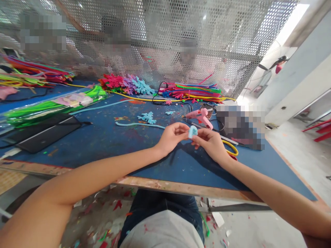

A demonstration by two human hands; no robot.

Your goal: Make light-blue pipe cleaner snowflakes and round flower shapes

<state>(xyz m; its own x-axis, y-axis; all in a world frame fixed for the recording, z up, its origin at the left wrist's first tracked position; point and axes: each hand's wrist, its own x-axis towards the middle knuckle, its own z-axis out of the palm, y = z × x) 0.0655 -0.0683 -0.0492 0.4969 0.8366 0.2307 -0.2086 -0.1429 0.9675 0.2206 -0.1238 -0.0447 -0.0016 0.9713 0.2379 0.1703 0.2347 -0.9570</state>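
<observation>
A small light-blue curled piece of pipe cleaner (pixel 192 131) is pinched between my two hands above the blue tabletop (pixel 129 151). My left hand (pixel 173 136) grips it from the left with bent fingers, and my right hand (pixel 209 141) holds its right side between thumb and fingers. A light-blue stem (pixel 139 124) lies on the table, its right end running behind my left hand. Beyond it rests a light-blue branched piece (pixel 147 117). Just behind my right hand is a pink glue gun (pixel 200 116). Scissors with yellow handles (pixel 231 148) lie right of my right hand.
Bundles of coloured stems (pixel 193 91) and branched pieces (pixel 124 83) line the mesh screen (pixel 155 41). At left are bagged green stems (pixel 51 105) and a black device (pixel 46 132). A dark flat item (pixel 227 124) lies right. People are behind the mesh.
</observation>
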